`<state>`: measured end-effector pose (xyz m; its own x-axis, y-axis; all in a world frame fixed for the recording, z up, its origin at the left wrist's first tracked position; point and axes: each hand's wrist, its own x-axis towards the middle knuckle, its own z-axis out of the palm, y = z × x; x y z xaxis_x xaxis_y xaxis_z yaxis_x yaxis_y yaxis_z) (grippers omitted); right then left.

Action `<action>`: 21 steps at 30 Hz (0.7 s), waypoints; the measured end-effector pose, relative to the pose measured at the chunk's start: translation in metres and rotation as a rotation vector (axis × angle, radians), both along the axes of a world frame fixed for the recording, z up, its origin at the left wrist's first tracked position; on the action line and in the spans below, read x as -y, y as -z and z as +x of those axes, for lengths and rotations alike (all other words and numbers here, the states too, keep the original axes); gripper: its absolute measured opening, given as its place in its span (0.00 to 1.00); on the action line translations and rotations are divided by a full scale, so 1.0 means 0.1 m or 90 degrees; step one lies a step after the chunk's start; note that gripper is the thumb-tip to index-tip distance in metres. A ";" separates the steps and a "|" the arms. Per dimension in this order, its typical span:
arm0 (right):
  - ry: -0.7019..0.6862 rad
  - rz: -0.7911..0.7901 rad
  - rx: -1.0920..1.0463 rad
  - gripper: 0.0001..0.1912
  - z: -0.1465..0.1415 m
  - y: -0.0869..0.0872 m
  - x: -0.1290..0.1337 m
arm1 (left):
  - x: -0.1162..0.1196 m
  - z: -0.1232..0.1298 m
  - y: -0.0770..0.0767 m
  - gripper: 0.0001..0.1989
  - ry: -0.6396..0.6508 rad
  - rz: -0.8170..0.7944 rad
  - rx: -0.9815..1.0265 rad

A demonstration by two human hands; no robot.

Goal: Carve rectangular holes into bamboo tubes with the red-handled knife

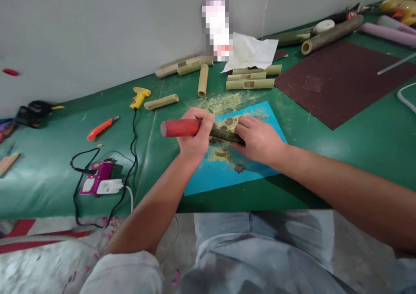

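Note:
My left hand is closed around a red cylindrical handle, whose blunt end points left. From the same grip a dark green bamboo stick runs right to my right hand, whose fingers are curled over its far end. How the handle and the bamboo meet is hidden by my left hand. Beneath both hands lies a blue sheet, strewn with pale shavings and small brown scraps. A short bamboo piece rests among the shavings.
Behind my hands lie several cut bamboo tubes and a white paper. A dark brown sheet covers the right side. On the left are a yellow glue gun, an orange cutter and a purple power strip with cords.

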<state>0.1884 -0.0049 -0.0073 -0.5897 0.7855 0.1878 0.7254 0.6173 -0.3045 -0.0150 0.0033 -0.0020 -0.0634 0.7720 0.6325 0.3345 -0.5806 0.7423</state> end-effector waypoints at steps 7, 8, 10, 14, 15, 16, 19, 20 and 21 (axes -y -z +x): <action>-0.001 0.005 -0.036 0.08 0.02 0.02 0.00 | 0.06 0.04 0.01 0.19 0.016 0.021 -0.031; -0.001 0.000 -0.033 0.09 0.02 0.02 0.00 | 0.08 0.04 0.01 0.18 0.021 0.028 -0.052; 0.000 -0.012 -0.029 0.09 0.02 0.03 -0.01 | 0.11 0.04 0.01 0.16 0.031 0.046 -0.107; -0.002 -0.034 -0.031 0.10 0.00 0.05 -0.02 | 0.12 0.08 0.04 0.17 0.057 0.043 -0.134; -0.003 -0.036 -0.029 0.10 0.00 0.06 -0.02 | 0.11 0.09 0.06 0.18 0.063 0.037 -0.119; -0.004 -0.036 -0.026 0.10 0.00 0.07 -0.03 | 0.11 0.11 0.07 0.19 0.072 0.031 -0.107; -0.008 -0.029 -0.013 0.11 -0.01 0.11 -0.04 | 0.11 0.18 0.10 0.19 0.104 0.027 -0.111; -0.010 -0.027 -0.011 0.10 -0.01 0.12 -0.05 | 0.12 0.19 0.10 0.19 0.116 0.026 -0.121; -0.010 -0.025 -0.012 0.10 -0.01 0.14 -0.05 | 0.12 0.21 0.10 0.19 0.127 0.026 -0.128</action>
<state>0.1869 0.0002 -0.0208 -0.5993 0.7828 0.1678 0.7093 0.6163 -0.3421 0.0057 -0.0085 -0.0119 0.2166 0.7303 0.6478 0.3491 -0.6776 0.6473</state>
